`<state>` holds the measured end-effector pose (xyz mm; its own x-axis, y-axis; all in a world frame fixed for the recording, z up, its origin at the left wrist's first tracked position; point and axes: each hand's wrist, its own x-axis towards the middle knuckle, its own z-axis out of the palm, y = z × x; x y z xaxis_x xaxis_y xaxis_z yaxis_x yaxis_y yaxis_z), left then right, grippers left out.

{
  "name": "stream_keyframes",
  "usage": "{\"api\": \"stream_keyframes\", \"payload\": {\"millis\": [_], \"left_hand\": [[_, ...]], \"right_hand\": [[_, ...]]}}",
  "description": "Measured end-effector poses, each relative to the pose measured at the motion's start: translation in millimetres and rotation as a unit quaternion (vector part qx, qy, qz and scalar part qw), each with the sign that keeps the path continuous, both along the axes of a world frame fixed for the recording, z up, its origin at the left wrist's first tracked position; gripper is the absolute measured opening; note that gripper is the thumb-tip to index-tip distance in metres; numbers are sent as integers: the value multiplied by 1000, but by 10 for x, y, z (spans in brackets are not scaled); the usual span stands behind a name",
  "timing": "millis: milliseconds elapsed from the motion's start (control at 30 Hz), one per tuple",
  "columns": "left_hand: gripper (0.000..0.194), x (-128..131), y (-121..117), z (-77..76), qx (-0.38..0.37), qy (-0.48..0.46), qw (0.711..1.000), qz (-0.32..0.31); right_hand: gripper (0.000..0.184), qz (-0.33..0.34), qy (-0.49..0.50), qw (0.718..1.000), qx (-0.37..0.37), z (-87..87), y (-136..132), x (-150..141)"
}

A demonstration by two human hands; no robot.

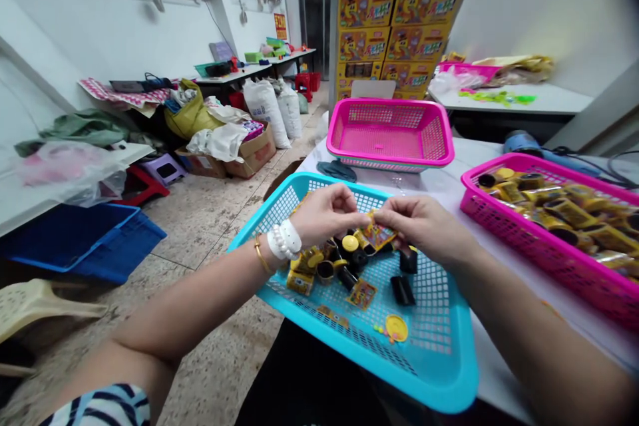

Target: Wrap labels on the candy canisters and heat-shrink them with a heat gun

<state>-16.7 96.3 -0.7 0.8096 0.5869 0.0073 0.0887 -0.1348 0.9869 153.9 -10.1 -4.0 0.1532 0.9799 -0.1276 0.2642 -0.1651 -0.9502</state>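
Note:
My left hand (324,213) and my right hand (424,226) meet above a turquoise mesh basket (439,373). Together they pinch a small yellow printed label (377,234). Inside the basket lie several small black tubes (402,289), yellow caps (397,328) and more printed labels (362,293). A white bead bracelet and a gold bangle sit on my left wrist.
An empty pink basket (389,133) stands behind on the white table (499,259). A second pink basket (549,259) at the right holds several wrapped yellow tubes. Stacked yellow cartons (394,13) rise at the back. A blue crate (84,239) and sacks sit on the floor at left.

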Motion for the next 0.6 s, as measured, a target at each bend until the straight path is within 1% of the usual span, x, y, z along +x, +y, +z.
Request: {"api": "stream_keyframes", "payload": {"millis": [67,100,167,300,433,533,600], "left_hand": [[31,-35,-53,58,58,-28,995,73],[32,-53,-78,78,79,-33,992,90],[35,-82,-124,92,100,-26,990,98],[36,-85,-194,66,92,-11,989,115],[29,-69,-231,58,69,-34,990,119],[29,-82,-240,73,64,-64,984,153],[28,-90,-245,82,71,-76,980,170]], "right_hand": [[40,-62,0,998,32,1,6,-2],[40,-83,-1,996,45,2,11,-5],[42,-115,-3,991,71,2,21,-16],[49,-149,-35,980,125,-14,28,-46],[48,-159,-124,963,177,-48,8,-61],[45,-167,-192,944,212,-70,-9,-57],[43,-172,-213,936,219,-81,-13,-50]]}}
